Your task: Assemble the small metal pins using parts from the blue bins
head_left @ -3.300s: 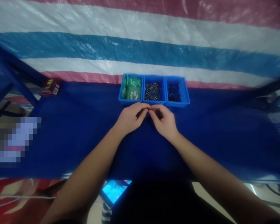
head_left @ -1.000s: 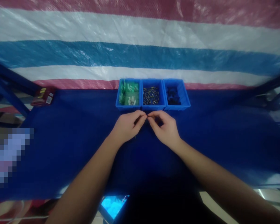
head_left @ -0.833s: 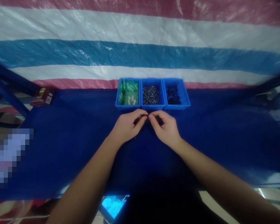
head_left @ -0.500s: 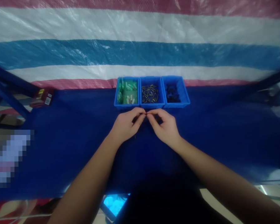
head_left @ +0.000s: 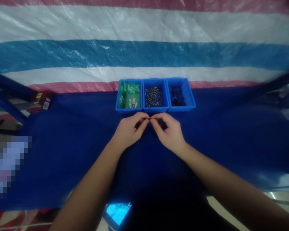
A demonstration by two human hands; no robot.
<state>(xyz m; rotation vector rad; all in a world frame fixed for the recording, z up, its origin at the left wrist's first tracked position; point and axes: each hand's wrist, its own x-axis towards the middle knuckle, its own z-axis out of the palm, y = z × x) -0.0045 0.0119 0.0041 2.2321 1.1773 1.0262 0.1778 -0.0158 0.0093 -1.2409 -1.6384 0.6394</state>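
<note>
My left hand [head_left: 131, 130] and my right hand [head_left: 168, 131] meet fingertip to fingertip just in front of three joined blue bins. Both are pinched closed, thumb against fingers; whatever sits between the tips is too small to make out. A thin dark end shows below my left palm. Behind my hands, the left bin [head_left: 129, 111] has green packets [head_left: 133, 89] and small white-and-metal pieces [head_left: 133, 103] in it. Thin brass-and-dark metal pins [head_left: 153, 96] lie scattered in the middle bin [head_left: 156, 110]. Dark parts [head_left: 177, 95] fill some of the right bin [head_left: 192, 104].
The bins stand on a dark blue table [head_left: 82, 144] before a striped plastic sheet [head_left: 144, 53]. A dark red box [head_left: 40, 102] sits at the far left, beside a blue metal frame [head_left: 13, 91]. Below the front edge, a lit screen [head_left: 118, 213] glows.
Both hands keep the same pinched pose with tips together. The view has shifted slightly, so the bins and the red box appear a little further left.
</note>
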